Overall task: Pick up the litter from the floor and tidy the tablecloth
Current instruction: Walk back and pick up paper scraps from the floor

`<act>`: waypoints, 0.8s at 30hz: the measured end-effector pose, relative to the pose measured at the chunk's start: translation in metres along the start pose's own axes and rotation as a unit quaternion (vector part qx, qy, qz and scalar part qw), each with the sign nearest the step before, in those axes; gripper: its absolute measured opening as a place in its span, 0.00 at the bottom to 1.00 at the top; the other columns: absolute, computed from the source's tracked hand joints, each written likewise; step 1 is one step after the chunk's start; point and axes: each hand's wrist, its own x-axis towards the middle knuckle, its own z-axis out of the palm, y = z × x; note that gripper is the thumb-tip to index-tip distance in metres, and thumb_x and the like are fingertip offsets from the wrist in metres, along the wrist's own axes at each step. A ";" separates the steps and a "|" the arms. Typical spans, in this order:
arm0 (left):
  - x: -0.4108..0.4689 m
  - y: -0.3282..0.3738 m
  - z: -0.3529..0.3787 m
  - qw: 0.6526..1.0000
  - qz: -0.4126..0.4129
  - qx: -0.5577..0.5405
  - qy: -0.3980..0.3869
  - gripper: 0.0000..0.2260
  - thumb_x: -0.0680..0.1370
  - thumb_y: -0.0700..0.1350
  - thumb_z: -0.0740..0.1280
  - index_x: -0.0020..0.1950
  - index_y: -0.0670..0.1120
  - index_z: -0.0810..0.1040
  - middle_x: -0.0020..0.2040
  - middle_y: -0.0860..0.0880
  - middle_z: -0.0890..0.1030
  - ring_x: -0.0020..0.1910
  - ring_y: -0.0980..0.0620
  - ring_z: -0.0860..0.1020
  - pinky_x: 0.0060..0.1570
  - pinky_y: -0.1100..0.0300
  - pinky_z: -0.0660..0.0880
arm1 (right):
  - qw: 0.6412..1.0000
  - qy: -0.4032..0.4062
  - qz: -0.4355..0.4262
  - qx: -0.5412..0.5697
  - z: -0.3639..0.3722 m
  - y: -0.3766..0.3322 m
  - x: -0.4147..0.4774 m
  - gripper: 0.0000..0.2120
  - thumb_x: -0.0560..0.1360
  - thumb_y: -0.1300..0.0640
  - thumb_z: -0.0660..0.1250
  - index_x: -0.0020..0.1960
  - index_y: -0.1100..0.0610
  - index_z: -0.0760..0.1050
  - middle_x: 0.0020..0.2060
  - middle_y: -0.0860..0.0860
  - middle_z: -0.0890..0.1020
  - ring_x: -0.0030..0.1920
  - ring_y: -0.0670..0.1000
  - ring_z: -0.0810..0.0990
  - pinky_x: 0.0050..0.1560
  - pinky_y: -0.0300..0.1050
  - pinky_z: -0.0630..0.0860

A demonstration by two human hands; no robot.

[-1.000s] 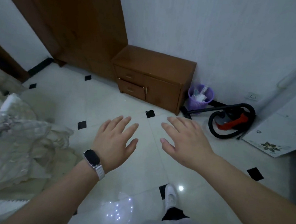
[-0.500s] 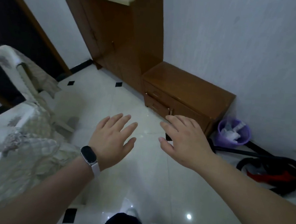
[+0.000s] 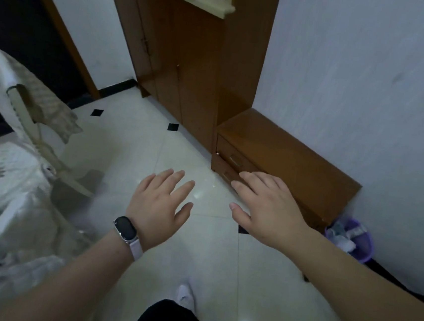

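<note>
A cream tablecloth (image 3: 3, 192) with a faded flower pattern hangs crumpled over the table at the left, its edge bunched and drooping toward the floor. My left hand (image 3: 161, 207), a dark watch on its wrist, hovers over the glossy white tiles with fingers spread and nothing in it. To its right my right hand (image 3: 265, 209) is held out the same way, palm down, empty, in front of the low cabinet. I see no litter on the visible floor. A purple bin (image 3: 351, 238) with white scraps inside stands by the wall at the right.
A low wooden cabinet (image 3: 284, 151) with drawers sits against the wall, a tall wooden cupboard (image 3: 179, 61) behind it. A chair (image 3: 29, 114) draped in cloth stands at the left near a dark doorway. My white shoe (image 3: 185, 295) shows below.
The view has swung left and up: the vacuum cleaner has left the frame, the bin moved to the right edge, the chair and tall cupboard came in. Both hands stay spread.
</note>
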 end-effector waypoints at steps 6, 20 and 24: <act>0.071 -0.113 0.011 0.999 -0.017 -0.017 0.034 0.20 0.77 0.55 0.60 0.64 0.48 0.79 0.64 0.43 0.79 0.64 0.40 0.76 0.60 0.43 0.73 | 0.999 -0.001 -0.030 -0.022 0.026 -0.016 0.137 0.21 0.77 0.44 0.60 0.63 0.55 0.77 0.62 0.54 0.78 0.62 0.57 0.75 0.62 0.55 0.70; 0.166 -0.256 0.020 0.993 -0.099 -0.004 0.057 0.21 0.77 0.55 0.60 0.65 0.48 0.78 0.65 0.44 0.78 0.65 0.40 0.75 0.60 0.45 0.71 | 0.995 -0.012 -0.095 0.012 0.073 -0.021 0.340 0.23 0.77 0.44 0.60 0.66 0.54 0.76 0.65 0.54 0.77 0.66 0.56 0.73 0.66 0.55 0.67; 0.201 -0.291 0.031 0.992 -0.118 0.018 0.050 0.20 0.77 0.54 0.61 0.64 0.48 0.79 0.64 0.44 0.79 0.64 0.41 0.75 0.59 0.47 0.70 | 0.993 -0.033 -0.113 0.014 0.102 -0.008 0.400 0.23 0.78 0.42 0.58 0.67 0.52 0.74 0.67 0.52 0.75 0.67 0.54 0.71 0.69 0.51 0.62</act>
